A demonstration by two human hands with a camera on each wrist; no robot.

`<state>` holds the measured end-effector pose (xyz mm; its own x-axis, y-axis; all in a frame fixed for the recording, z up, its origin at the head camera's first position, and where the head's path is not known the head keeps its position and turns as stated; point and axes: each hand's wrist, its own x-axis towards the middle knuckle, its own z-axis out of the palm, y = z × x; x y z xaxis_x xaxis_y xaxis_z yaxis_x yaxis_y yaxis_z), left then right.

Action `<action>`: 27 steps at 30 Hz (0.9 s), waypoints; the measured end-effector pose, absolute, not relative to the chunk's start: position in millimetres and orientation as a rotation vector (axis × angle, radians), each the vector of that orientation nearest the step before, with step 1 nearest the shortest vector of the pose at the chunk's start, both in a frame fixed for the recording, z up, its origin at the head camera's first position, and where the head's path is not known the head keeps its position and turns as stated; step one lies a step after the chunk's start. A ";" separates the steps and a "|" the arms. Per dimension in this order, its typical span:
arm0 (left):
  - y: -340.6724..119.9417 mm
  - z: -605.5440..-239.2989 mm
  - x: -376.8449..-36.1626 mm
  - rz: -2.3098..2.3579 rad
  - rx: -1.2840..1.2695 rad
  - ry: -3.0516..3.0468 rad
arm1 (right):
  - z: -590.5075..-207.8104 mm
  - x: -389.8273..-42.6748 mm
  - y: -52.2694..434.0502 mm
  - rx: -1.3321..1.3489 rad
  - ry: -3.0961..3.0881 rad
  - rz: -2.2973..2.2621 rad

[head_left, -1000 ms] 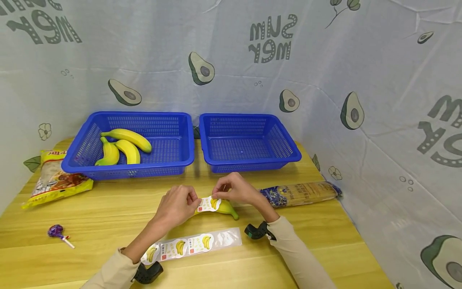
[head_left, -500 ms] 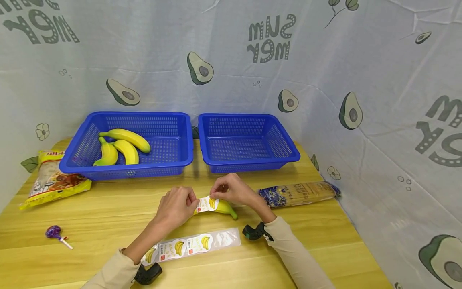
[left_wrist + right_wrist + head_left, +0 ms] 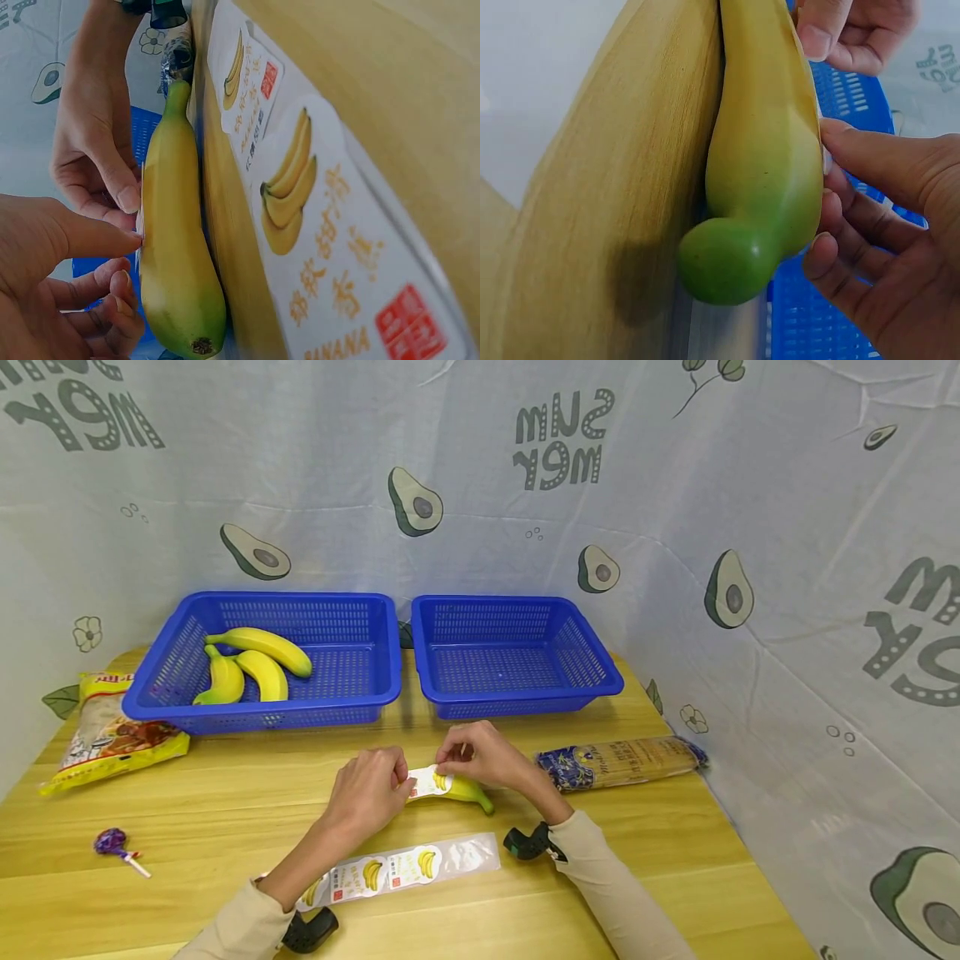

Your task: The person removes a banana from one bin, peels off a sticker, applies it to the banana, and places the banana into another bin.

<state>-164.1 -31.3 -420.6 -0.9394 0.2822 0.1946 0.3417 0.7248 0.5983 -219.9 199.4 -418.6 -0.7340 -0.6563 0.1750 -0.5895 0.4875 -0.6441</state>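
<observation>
While both hands meet over a yellow, green-tipped banana (image 3: 463, 791) lying on the pale wooden table (image 3: 225, 793), the left hand (image 3: 369, 793) pinches one end of a white oval sticker printed with bananas (image 3: 431, 782) between thumb and forefinger, its other fingers curled, and the right hand (image 3: 480, 758) pinches the sticker's other end, fingertips touching the fruit's skin. The sticker lies across the top of the banana; how much of it has adhered cannot be told. The left wrist view shows the left thumb (image 3: 90, 234) pressing at the peel's edge, the right hand's fingers (image 3: 120, 187) close beside it. Just nearer the person lies a clear backing strip carrying more banana stickers (image 3: 390, 870), one place at its right end bare. Judging from this, the label could crease or trap a fold if one end is pressed down before the other is pulled taut, and the round fruit could roll under uneven pressure. Beyond the hands stand two blue plastic mesh baskets: the left basket (image 3: 375, 693) holds three yellow bananas (image 3: 251, 664), the right basket (image 3: 600, 681) holds nothing. A long packet of dried noodles (image 3: 622, 762) lies to the right, a yellow snack bag (image 3: 112, 735) and a purple-wrapped lollipop (image 3: 116, 843) to the left.
</observation>
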 end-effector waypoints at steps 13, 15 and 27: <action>-28.6 -424.7 -161.2 -0.949 -0.570 -2.799 | -414.2 -212.8 193.2 -1.194 2.595 -0.916; -28.4 -424.8 -161.5 -0.935 -0.566 -2.804 | -414.3 -212.8 193.5 -1.182 2.589 -0.921; -31.0 -422.8 -163.1 -0.880 -0.570 -2.805 | -412.0 -211.5 195.5 -1.090 2.566 -0.928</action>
<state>-163.1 -31.0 -422.8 -0.9172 0.3118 0.2480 0.3976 0.7560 0.5200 -211.5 195.5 -412.0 -0.7070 -0.7050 0.0556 -0.5776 0.5302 -0.6208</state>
